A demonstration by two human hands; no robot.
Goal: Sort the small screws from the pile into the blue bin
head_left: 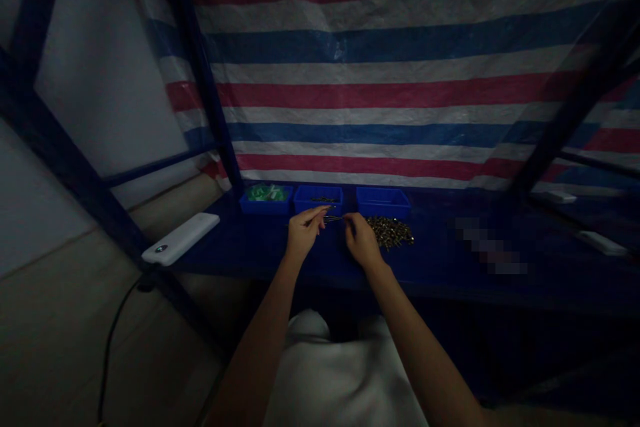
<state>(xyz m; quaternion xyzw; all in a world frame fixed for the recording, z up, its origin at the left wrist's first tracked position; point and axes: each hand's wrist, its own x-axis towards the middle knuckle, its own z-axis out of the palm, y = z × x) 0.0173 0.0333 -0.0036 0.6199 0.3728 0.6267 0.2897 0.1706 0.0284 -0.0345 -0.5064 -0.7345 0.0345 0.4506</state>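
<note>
Metal piece [335,218] spans left hand [303,233] to right hand [361,239], each grip pinching it, before the middle tray [303,207] along the desk's back edge.

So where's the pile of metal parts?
In the head view, the pile of metal parts lies on the table, just right of the right hand, in front of the rightmost blue bin.

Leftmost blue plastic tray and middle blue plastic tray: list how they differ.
The leftmost blue plastic tray holds green and whitish material heaped near its rim; the middle blue plastic tray holds small dark metallic pieces lying lower. The bare left hand partly overlaps the middle tray in view, not the leftmost one. Both are blue and open-topped.
</note>
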